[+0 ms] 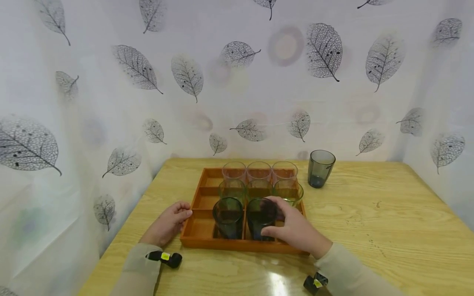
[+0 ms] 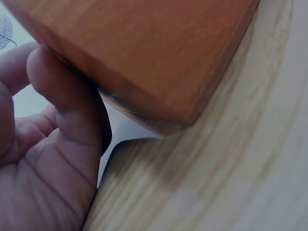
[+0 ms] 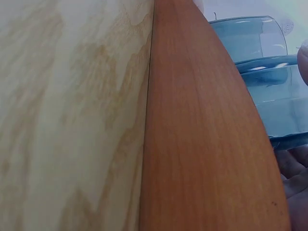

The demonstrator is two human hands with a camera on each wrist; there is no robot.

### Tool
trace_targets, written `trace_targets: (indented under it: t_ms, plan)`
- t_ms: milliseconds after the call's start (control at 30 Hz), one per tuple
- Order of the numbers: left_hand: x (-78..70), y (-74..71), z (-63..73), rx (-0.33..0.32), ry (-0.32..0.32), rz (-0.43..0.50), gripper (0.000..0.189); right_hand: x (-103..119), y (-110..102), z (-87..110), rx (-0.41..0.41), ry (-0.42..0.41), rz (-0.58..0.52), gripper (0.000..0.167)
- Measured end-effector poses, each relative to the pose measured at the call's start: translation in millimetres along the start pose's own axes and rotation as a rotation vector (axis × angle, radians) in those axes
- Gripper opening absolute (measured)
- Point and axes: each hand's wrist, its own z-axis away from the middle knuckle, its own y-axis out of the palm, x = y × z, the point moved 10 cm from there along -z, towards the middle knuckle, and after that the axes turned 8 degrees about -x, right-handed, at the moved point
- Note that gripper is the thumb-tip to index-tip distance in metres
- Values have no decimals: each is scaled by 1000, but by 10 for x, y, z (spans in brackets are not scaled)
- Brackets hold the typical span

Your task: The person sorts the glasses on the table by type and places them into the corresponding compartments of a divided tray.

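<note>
A divided wooden tray (image 1: pixel 237 245) lies on the table with rows of drinking glasses in it. My right hand (image 1: pixel 296 230) grips a dark grey glass (image 1: pixel 255 224) in the front row, thumb on the near side and fingers behind. To its left stands another dark glass (image 1: pixel 228 222). In the right wrist view, blue-looking glass (image 3: pixel 279 103) shows beyond the tray wall (image 3: pixel 202 125), with fingers partly out of frame. My left hand (image 1: pixel 168 224) holds the tray's left edge. The left wrist view shows its curled fingers (image 2: pixel 67 96) against the tray's side (image 2: pixel 144 57).
A third dark glass (image 1: pixel 321 168) stands on the wood-grain table (image 1: pixel 389 213), right of the tray's back corner. Three clear glasses (image 1: pixel 259 170) fill the back row, with three greenish ones (image 1: pixel 231 189) before them. A leaf-print curtain (image 1: pixel 259 94) hangs behind and at the sides.
</note>
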Motion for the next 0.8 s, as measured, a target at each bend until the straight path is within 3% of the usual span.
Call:
trace_targets:
  t_ms: [400, 633, 800]
  plan:
    - [24, 9, 4, 17, 2, -6, 20, -12, 18, 10, 8, 10, 6, 86]
    - [12, 10, -1, 24, 12, -17, 21, 114, -77, 24, -1, -79, 15, 83]
    - [0, 10, 1, 24, 18, -12, 18, 223, -175, 17, -1, -161, -39, 76]
